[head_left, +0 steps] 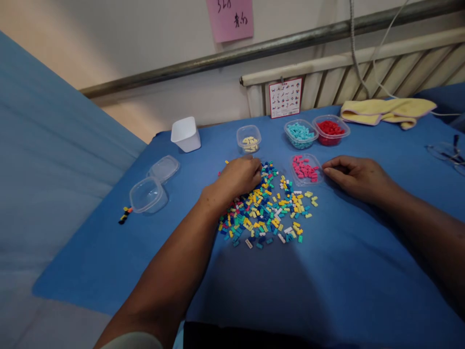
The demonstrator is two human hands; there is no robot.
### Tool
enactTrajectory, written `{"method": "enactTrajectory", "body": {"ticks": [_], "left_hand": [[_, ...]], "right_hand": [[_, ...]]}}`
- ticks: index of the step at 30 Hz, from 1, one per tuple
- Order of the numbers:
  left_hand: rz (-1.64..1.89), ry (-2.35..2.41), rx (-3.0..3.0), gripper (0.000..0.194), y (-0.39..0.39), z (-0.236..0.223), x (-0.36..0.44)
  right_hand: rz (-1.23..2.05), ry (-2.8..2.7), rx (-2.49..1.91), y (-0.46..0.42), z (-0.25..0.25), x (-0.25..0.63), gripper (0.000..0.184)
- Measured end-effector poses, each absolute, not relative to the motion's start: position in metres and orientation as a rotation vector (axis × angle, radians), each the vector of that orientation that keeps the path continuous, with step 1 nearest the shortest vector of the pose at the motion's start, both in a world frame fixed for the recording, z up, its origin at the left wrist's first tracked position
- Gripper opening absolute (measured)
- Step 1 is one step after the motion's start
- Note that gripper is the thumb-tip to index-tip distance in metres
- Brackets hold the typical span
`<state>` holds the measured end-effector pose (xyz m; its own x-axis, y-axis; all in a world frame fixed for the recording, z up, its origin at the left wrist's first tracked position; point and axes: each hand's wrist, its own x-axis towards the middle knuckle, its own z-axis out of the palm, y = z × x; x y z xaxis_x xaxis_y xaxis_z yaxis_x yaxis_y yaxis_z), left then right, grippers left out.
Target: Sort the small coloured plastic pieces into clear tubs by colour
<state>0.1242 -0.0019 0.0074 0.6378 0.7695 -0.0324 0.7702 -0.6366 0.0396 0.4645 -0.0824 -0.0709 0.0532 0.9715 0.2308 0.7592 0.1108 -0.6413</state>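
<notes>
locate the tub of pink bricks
The tub of pink bricks sits right of centre in the head view, between the brick pile and the right hand.

I can't make out fingertips of left hand (pixel 238 174); brick pile (pixel 268 209) partly hidden beneath. Far pink note (pixel 232 22) cropped. Glasses (pixel 457 158), right, cut off. Far card's (pixel 285 98) figures too small.

A pipe (pixel 218 59) is running along the wall (pixel 145 34) above a radiator (pixel 334 61); a blue curtain (pixel 54 145) is hanging at left.
</notes>
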Motion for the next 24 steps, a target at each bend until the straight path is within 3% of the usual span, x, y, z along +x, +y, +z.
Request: {"method": "enactTrajectory", "body": {"ticks": [9, 20, 24], "left_hand": [[-0.084, 0.948, 2.931, 0.034, -0.006, 0.001, 0.139], [-0.030, 1.044, 2.850, 0.033, -0.005, 0.005, 0.134], [0.056, 1.086, 2.758, 0.023, -0.002, 0.006, 0.129]], "right_hand": [[0.438, -1.749, -1.695, -0.083, -0.070, 0.463, 0.031], [0.425, -1.768, -1.701, -0.082, -0.072, 0.464, 0.036], [0.428, -1.782, -1.713, -0.082, -0.071, 0.464, 0.035]]}}
